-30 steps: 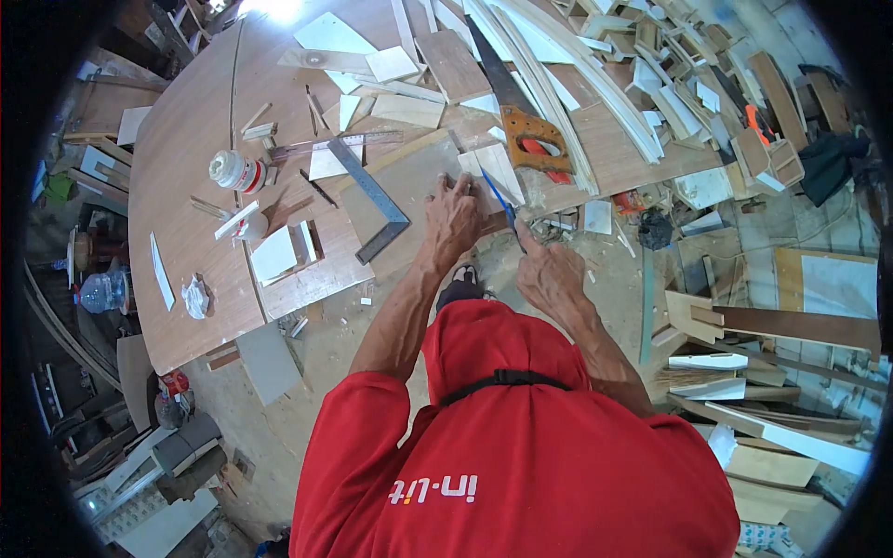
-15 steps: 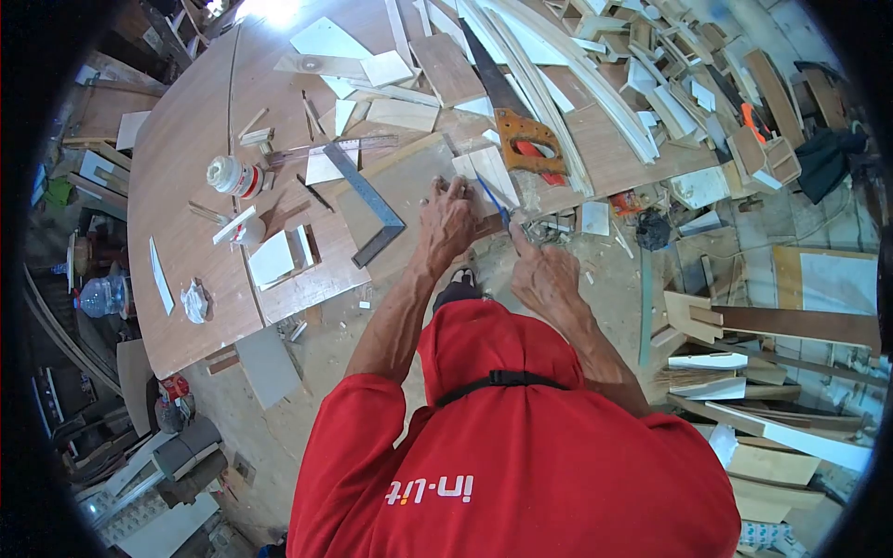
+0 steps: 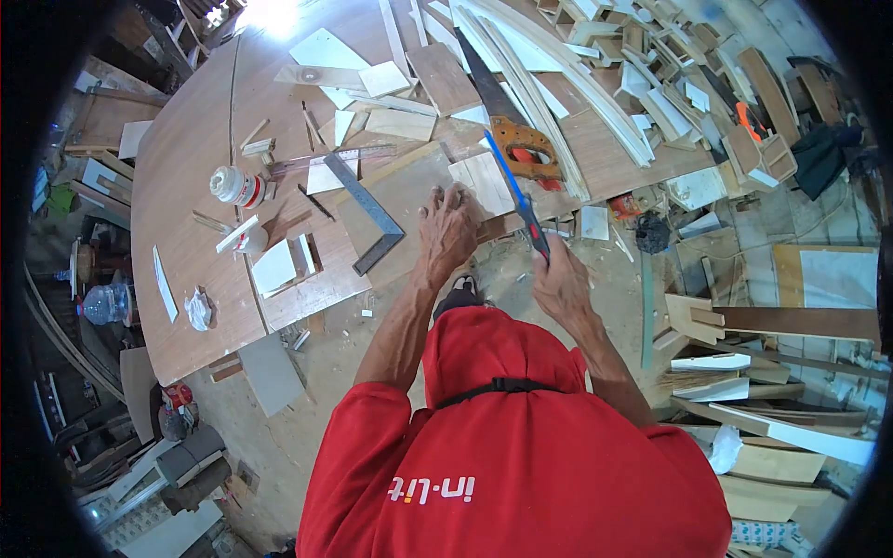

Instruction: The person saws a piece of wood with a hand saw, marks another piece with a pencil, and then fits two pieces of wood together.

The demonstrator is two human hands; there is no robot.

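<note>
A small pale wooden piece [image 3: 483, 184] lies at the bench edge, partly over a larger thin board [image 3: 409, 179]. My left hand [image 3: 448, 228] presses on its left side with bent fingers, holding it down. My right hand [image 3: 562, 277] is closed around the dark handle of a slim blue hacksaw [image 3: 508, 175], seen nearly edge-on. The hacksaw points up and to the left, to the right of the wooden piece and apart from it. A metal try square [image 3: 379, 219] rests on the board left of my left hand.
A large handsaw [image 3: 523, 149] and long strips [image 3: 535, 88] lie beyond my hands. Offcuts [image 3: 400, 124], a glue jar [image 3: 236, 186] and a pencil [image 3: 314, 203] are on the bench [image 3: 200, 307]. Stacked wood scraps [image 3: 758, 321] crowd the right side.
My right hand has moved right and back toward me, and the hacksaw has come away from the wooden piece. My left hand stays on the piece, nearly still.
</note>
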